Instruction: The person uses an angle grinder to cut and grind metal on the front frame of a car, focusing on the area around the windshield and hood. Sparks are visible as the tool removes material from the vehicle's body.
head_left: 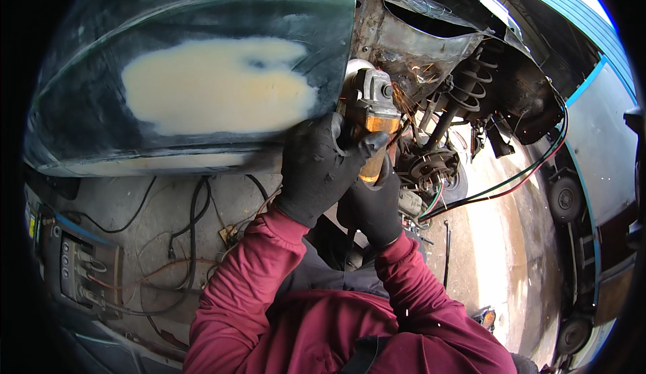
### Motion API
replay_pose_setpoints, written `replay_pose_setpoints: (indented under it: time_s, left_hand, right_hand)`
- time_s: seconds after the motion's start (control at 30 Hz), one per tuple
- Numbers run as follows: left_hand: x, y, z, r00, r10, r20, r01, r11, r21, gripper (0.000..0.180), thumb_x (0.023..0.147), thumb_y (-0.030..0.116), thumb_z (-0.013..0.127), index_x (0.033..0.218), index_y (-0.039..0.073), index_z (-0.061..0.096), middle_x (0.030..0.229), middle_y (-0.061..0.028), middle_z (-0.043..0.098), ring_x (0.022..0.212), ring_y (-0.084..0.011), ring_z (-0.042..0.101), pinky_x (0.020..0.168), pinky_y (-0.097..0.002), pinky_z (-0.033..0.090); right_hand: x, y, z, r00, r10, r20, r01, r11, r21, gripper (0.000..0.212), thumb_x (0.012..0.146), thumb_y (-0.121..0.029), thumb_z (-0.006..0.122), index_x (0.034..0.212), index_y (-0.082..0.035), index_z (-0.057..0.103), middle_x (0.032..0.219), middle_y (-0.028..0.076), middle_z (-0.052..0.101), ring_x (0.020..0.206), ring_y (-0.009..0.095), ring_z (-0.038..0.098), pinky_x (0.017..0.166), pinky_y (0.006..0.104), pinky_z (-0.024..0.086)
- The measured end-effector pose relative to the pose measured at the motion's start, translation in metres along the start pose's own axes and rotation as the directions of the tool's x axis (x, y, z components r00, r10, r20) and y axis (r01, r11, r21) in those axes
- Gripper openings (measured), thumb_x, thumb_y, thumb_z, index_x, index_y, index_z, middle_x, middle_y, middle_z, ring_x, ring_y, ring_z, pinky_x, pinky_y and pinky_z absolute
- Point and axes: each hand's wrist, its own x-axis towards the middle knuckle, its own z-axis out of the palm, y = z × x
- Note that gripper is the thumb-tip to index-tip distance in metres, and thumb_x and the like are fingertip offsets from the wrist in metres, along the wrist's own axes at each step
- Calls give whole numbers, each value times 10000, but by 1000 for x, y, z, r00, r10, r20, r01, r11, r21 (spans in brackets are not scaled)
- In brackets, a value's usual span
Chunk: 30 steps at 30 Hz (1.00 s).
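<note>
Both my hands, in black gloves, grip an angle grinder (pixel 380 115) with a worn metal head and an orange body. My left hand (pixel 316 165) wraps its side near the head, thumb across the body. My right hand (pixel 374 202) holds the lower end; its fingers are partly hidden. A pale disc (pixel 358 68) at the grinder's top sits against the seam between the dark green door panel (pixel 222 20) and the bare metal body (pixel 431 54). Orange sparks fly off to the right of the head. A cream filler patch (pixel 215 91) covers the door's middle.
A coil spring (pixel 474 81) and a wheel hub (pixel 431 166) are exposed at right, with green and red hoses (pixel 501 192) running past. Cables (pixel 192 226) lie across the concrete floor at left, beside a machine with sockets (pixel 81 266). A wheeled blue-edged structure (pixel 599 152) stands far right.
</note>
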Motion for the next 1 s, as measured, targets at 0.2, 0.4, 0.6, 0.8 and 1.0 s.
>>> replay_pose_setpoints:
  time_s: [0.2, 0.4, 0.6, 0.8, 1.0]
  left_hand:
    - [0, -6, 2, 990, 125, -66, -115, 984, 133, 598, 1004, 605, 858, 1055, 15, 773, 887, -134, 779, 797, -270, 757, 770, -440, 580]
    - [2, -6, 0, 993, 112, -38, -111, 993, 42, 593, 1022, 596, 847, 1091, 10, 781, 928, -133, 803, 834, -250, 777, 796, -423, 590]
    - [0, 0, -3, 998, 58, -6, -58, 997, -55, 620, 1028, 613, 840, 1158, 10, 779, 983, -124, 821, 888, -221, 788, 837, -399, 601]
    - [1, -1, 0, 999, 24, -38, -30, 988, -152, 599, 1056, 576, 827, 1234, 6, 765, 1073, -128, 826, 976, -199, 787, 909, -395, 601]
    - [0, -2, 1, 1000, -20, -9, 19, 995, -93, 566, 1081, 541, 811, 1255, 6, 754, 1093, -134, 826, 999, -214, 792, 930, -406, 601]
  right_hand:
    - [2, 5, 2, 999, -43, -10, 42, 998, -40, 567, 981, -208, 883, 1442, 0, 627, 1270, 116, 776, 1138, 200, 745, 999, 400, 597]
    - [-1, 3, 2, 1000, 14, -7, -14, 1000, 13, 582, 963, -212, 893, 1429, 12, 626, 1270, 146, 771, 1129, 223, 750, 985, 410, 597]
    - [4, 3, 0, 999, -45, -30, 41, 994, -105, 608, 952, -230, 900, 1437, 13, 626, 1265, 175, 772, 1143, 253, 761, 993, 419, 599]
    - [19, 4, 3, 985, -167, -31, 159, 970, -184, 646, 949, -244, 901, 1473, 4, 617, 1280, 193, 775, 1154, 284, 776, 1002, 426, 601]
    - [20, 5, 2, 983, -182, -20, 173, 959, -223, 686, 950, -249, 902, 1511, -3, 594, 1280, 196, 776, 1143, 291, 783, 998, 428, 604]
